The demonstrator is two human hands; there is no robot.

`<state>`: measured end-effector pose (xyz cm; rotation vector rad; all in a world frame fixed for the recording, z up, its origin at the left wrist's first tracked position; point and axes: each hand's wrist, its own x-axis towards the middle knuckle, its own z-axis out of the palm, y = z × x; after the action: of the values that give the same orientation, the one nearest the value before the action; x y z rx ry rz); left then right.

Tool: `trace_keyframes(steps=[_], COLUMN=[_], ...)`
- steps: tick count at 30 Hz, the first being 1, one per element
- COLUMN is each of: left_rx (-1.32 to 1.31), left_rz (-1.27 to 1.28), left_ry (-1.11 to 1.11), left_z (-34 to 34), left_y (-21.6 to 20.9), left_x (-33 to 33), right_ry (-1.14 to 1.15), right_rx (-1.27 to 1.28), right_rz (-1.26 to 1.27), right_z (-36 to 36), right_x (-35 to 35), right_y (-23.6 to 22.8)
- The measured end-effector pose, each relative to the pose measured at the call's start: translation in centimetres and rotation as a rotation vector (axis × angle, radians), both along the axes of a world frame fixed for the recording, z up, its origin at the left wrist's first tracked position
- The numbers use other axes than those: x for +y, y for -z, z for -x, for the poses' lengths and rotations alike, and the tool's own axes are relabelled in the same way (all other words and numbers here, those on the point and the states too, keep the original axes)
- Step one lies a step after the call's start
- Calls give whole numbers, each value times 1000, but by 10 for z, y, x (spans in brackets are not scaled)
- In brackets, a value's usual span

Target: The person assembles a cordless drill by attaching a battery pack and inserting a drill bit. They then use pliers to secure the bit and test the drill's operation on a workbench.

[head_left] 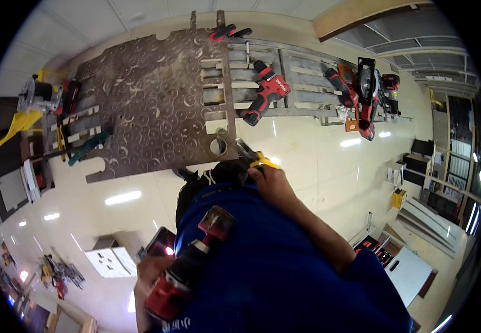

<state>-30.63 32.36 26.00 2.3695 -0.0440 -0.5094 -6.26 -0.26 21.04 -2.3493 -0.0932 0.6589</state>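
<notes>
Low at the left, my left hand (150,272) is wrapped round a red and black cordless power tool (168,291). It is tilted close against my blue shirt, and a small light shows beside it. The exact kind of tool is hard to make out. My right hand (265,178) is closed on yellow-handled pliers (261,161), their metal jaws pointing up and left beside the edge of a brown board (157,105). Round marks cover the board, and a round hole lies near that corner. Past the pliers, a red and black cordless drill (268,91) lies on a slatted bench (301,64).
A circular saw (367,89) and other red power tools rest at the bench's right end. At the left end are a router-like tool (38,97) and a green-handled tool (89,149). A black and red clamp (224,33) sits on the far edge. An open-topped cabinet (407,269) stands lower right.
</notes>
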Motion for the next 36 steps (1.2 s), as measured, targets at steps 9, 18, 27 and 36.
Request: trace_keyframes(steps=[9,18,27,36], left_rx=[-168,-206,-92,94], left_rz=[161,370,269,189], left_ry=[-373,-379,-252,-275], left_z=[-26,-29,-30,-37], left_y=[-12,2,-5,-30], left_x=[-37,-28,-18,-23], right_ry=[-448,-564,-587,-615], right_rx=[99,73,41,-97], right_rz=[-213,-157,-78,-150], right_z=[-17,-16,-10,-4], right_x=[-12,-13,-15,-26], right_y=[-61,-69,-65,-61])
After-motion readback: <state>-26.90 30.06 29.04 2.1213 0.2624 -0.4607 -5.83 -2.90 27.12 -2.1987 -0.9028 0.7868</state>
